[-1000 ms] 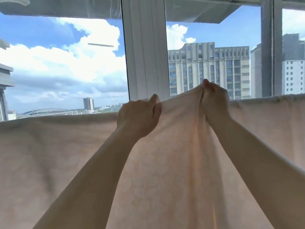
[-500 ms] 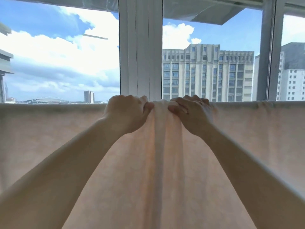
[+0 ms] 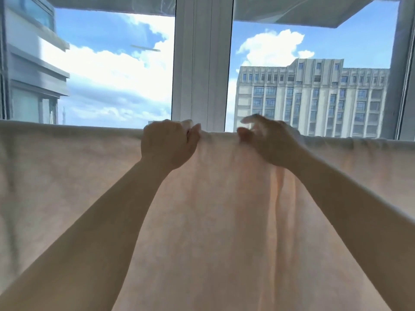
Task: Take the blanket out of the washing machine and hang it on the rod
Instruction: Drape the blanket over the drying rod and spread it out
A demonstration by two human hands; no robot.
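Out to the left of the left hand, the blanket (image 3: 67, 167) hangs flat from a straight top fold, which suggests it is already draped over the rod; the rod itself is hidden beneath the cloth. Above that stretch, a neighbouring building (image 3: 33, 70) shows through the glass.

The left hand (image 3: 167, 143) is curled into a fist at the top fold, gripping a bunch of fabric between thumb and fingers. That grip probably anchors the cloth so it cannot slide along the rod while the other side is worked.

Between the hands, the top edge runs level in front of the white window frame (image 3: 202, 63), and soft vertical creases fall below it, a sign the cloth is gathered there and needs spreading.

The right hand (image 3: 269, 142) sits at the same height, near the left one. Its fingers (image 3: 250, 118) look spread and lifted off the fold, holding nothing, though motion blur makes that uncertain; it seems to be between grips, ready to smooth or tug the edge sideways.

Beyond the right hand, the blanket continues along the fold to the edge of view, with a tall office block (image 3: 314, 97) behind it.
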